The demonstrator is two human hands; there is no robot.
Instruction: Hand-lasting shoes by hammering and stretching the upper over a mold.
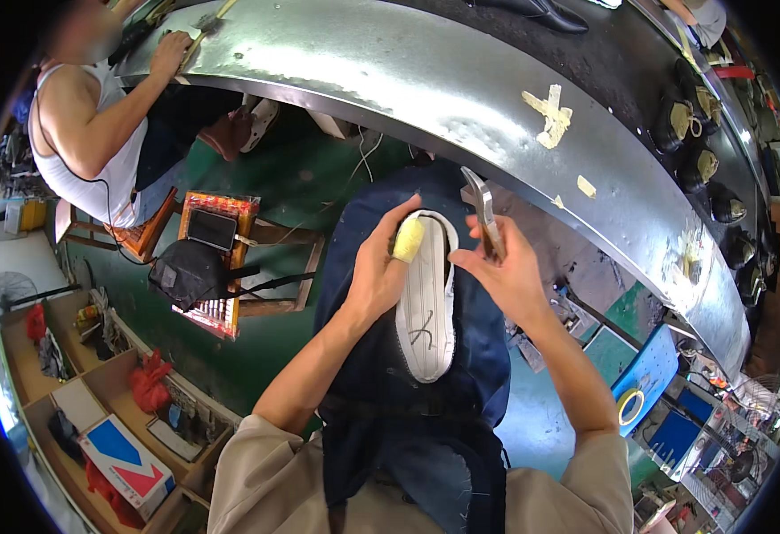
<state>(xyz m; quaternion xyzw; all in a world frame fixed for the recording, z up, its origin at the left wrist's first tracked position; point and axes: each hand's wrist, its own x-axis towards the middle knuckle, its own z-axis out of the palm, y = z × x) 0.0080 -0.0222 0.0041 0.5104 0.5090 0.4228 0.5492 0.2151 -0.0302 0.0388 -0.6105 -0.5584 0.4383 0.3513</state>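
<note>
A pale shoe upper on a last (426, 311) lies bottom side up on my lap, over a dark blue apron (354, 231). Its long insole is off-white, with a dark mark near the lower end and a folded edge around it. My left hand (381, 271) grips the shoe's left side, its thumb wrapped in yellow tape and pressing on the insole near the top. In my right hand (513, 271) is a pair of metal pincers (482, 203) with a curved head, held upright beside the shoe's upper right edge. My right thumb points at that edge; whether it touches is unclear.
A metal-topped bench (461, 98) curves across the front, with several dark shoes (700, 169) at its right. A person (87, 125) sits at the far left. A wooden stool (274, 267) carries a black bag (190, 274). Divided wooden boxes (114, 392) stand lower left.
</note>
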